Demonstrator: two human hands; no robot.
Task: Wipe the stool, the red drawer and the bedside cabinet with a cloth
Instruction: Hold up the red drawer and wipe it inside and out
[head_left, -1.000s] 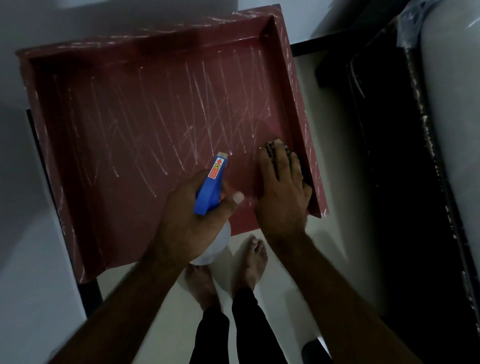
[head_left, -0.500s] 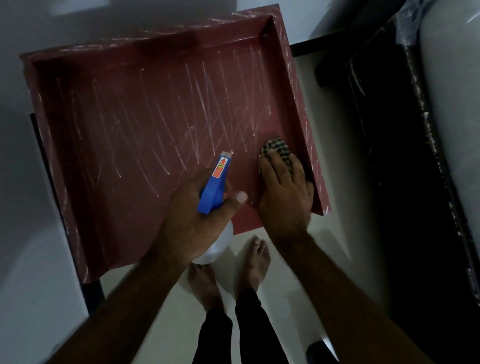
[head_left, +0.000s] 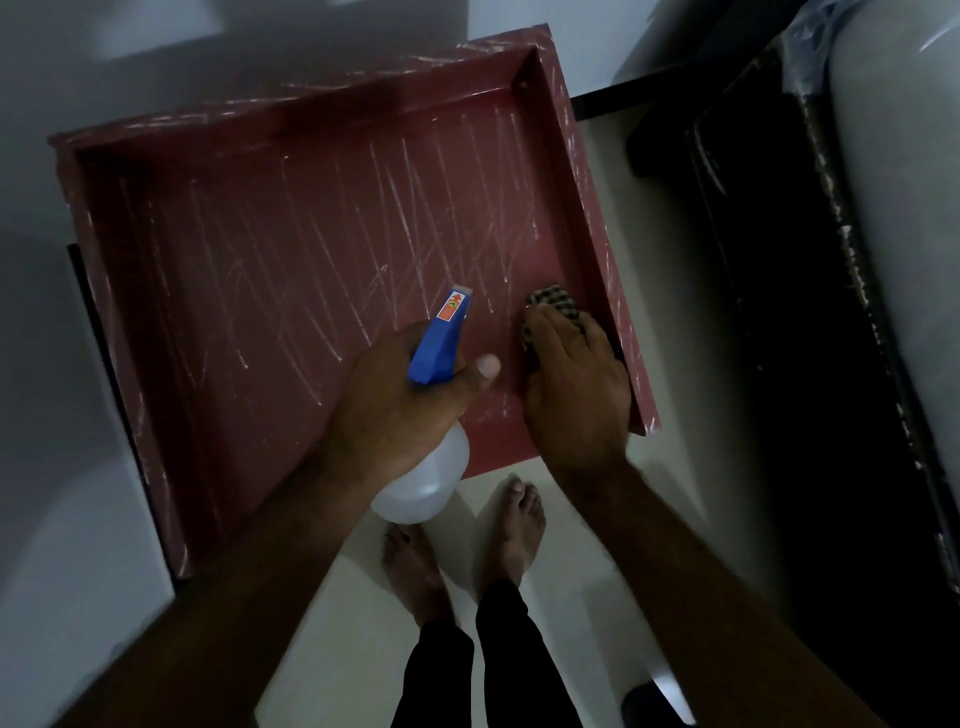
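Note:
The red drawer (head_left: 291, 291) lies flat in front of me, its floor crossed by pale scratch-like streaks. My right hand (head_left: 576, 395) presses a dark checked cloth (head_left: 553, 301) onto the drawer floor in the near right corner, beside the right wall. The fingers lie over the cloth and most of it is hidden under the palm. My left hand (head_left: 395, 410) grips a spray bottle (head_left: 436, 405) with a blue head and a white body, held over the drawer's near edge with the nozzle pointing away from me.
A dark piece of furniture (head_left: 779, 312) with a pale wrapped mattress (head_left: 904, 208) fills the right side. My bare feet (head_left: 462, 551) stand on the light floor just below the drawer. A white surface (head_left: 47, 467) lies to the left.
My right hand has slid the cloth a little farther from me along the right wall, and more of the cloth shows beyond the fingertips. The left hand and the bottle hold almost still.

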